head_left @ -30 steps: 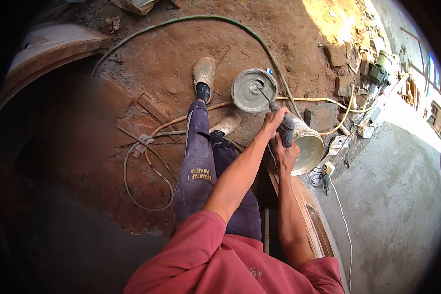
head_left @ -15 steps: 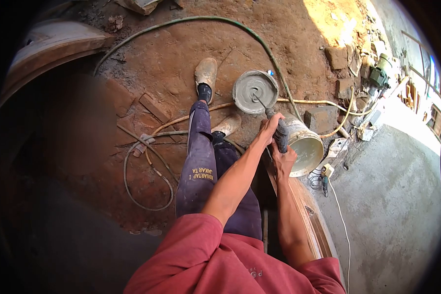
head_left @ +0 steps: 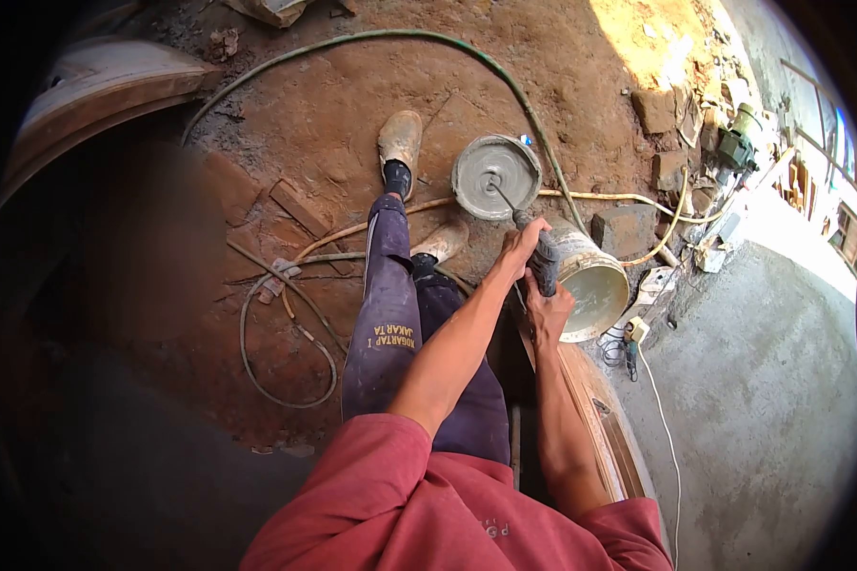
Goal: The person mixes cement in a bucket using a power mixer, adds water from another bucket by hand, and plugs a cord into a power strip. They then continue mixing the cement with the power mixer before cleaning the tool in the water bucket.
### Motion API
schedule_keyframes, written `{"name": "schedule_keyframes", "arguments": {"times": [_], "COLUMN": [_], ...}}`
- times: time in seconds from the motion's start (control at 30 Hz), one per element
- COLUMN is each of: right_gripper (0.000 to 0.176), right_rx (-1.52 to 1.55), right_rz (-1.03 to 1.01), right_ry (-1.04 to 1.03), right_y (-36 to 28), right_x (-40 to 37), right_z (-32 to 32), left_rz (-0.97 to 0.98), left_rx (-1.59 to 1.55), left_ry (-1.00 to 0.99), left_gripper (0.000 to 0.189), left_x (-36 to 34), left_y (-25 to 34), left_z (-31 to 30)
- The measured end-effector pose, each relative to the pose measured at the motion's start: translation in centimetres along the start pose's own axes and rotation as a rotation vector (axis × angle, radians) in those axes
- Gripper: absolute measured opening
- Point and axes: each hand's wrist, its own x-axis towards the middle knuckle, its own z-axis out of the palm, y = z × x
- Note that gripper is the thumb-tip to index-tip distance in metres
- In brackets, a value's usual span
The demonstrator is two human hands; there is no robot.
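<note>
- Two hands grip a mixer drill [head_left: 546, 264] at centre frame: left hand [head_left: 521, 249] wrapped round its top, right hand [head_left: 549, 311] closed on the handle below
- Its shaft [head_left: 509, 200] dips into a bucket of grey mix [head_left: 496, 177] just above
- Judged best: a firm hold, shaft centred, clear of the rim and the green hose [head_left: 400, 33]

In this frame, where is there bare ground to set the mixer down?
Bare red earth inside the green hose arc, left of the shoe; concrete floor right of the white cable. Crowded round the mixer: full bucket, empty bucket, bricks, yellow hose.
</note>
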Motion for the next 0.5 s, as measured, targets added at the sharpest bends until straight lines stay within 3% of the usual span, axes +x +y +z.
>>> {"name": "schedule_keyframes", "arguments": {"times": [0.33, 0.4, 0.5], "right_gripper": [0.052, 0.052, 0.051], "right_rx": [-0.022, -0.01, -0.032], "right_rz": [-0.063, -0.115, -0.035], "right_ry": [0.04, 0.073, 0.013], "right_y": [0.7, 0.5, 0.3], "right_x": [0.2, 0.6, -0.1], "right_z": [1.0, 1.0, 0.3], "left_rz": [0.014, 0.016, -0.002], "left_rx": [0.008, -0.015, -0.004], "left_ry": [-0.009, -0.031, -0.014], "left_gripper": [0.043, 0.032, 0.032], "left_x": [1.4, 1.4, 0.9], "left_y": [-0.7, -0.2, -0.1], "left_z": [-0.2, -0.3, -0.3]}}
